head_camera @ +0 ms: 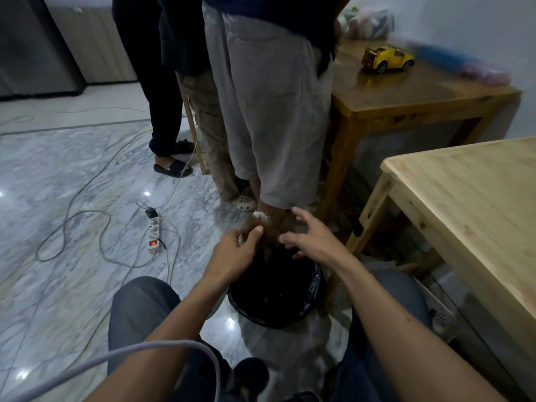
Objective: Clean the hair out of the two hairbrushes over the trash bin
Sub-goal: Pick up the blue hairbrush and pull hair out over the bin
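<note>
My left hand [236, 252] grips a round hairbrush [260, 216] whose white bristled tip sticks up above my fingers. A clump of brown hair [275, 227] clings to the brush between my two hands. My right hand [313, 237] is right beside the clump, fingers spread, with thumb and forefinger pinching at the hair. Both hands hover over a trash bin [314, 282] lined with a black bag, standing on the floor between my knees. Only one brush is in sight.
Two people stand just beyond the bin, legs [269, 111] close to my hands. A light wooden table [470, 204] is at my right, a darker table [406, 91] with a yellow toy car [387, 58] behind it. A power strip [154, 233] and cables lie on the marble floor at left.
</note>
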`<state>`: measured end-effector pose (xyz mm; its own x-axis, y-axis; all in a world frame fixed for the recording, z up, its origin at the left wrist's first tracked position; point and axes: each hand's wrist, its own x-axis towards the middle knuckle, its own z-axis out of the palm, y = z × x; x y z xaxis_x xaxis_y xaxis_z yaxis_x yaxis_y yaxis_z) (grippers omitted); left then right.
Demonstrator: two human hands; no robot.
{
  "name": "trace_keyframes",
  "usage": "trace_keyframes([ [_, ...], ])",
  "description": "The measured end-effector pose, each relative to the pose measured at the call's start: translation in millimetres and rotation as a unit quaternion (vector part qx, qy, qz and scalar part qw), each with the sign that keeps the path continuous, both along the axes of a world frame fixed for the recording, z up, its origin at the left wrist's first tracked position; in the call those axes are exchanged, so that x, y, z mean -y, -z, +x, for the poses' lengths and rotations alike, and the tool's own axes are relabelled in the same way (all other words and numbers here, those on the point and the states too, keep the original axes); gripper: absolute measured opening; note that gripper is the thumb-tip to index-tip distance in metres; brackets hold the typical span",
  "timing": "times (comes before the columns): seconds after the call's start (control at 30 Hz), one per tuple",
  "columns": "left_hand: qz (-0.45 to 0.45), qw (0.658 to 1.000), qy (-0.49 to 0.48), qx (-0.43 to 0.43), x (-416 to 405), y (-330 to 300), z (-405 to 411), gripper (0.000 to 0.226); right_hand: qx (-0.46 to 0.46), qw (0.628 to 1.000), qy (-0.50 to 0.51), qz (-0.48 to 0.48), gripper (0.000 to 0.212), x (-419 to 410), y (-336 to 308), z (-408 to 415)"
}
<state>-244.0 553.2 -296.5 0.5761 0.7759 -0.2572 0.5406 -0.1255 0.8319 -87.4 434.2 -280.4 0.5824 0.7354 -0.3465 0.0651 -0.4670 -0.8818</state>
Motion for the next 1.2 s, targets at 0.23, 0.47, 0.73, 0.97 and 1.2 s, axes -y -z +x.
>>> trace_keyframes([
  [0.23, -0.089, 0.976, -0.177, 0.089, -32.7, 1.0, -23.1, 0.044, 0.132, 0.978, 0.160, -0.038, 0.010, 8.2, 6.4, 11.0],
  [0.47, -0.117, 0.984, -0.122, 0.052, -27.0, -12.8, -34.5, 0.045, 0.086, 0.989, 0.078, -0.095, 0.017, 15.3, 19.7, 22.9],
  [0.73, -0.121, 0.992, 0.020, 0.032, -7.7, -40.2, -13.8, 0.023, 0.018, 0.996, -0.025, -0.090, 0.067, 2.0, 2.0, 7.4],
  [0.97, -0.130, 0.989, 0.066, 0.038, -0.6, -47.0, -10.0, 0.029, 0.051, 0.998, -0.027, 0.021, 0.037, -7.5, 6.3, -0.4],
  [1.2, -0.188, 0.968, -0.123, 0.114, -19.9, -28.7, -12.2, 0.027, 0.159, 0.985, 0.041, -0.049, 0.010, -3.4, 12.4, 9.5],
])
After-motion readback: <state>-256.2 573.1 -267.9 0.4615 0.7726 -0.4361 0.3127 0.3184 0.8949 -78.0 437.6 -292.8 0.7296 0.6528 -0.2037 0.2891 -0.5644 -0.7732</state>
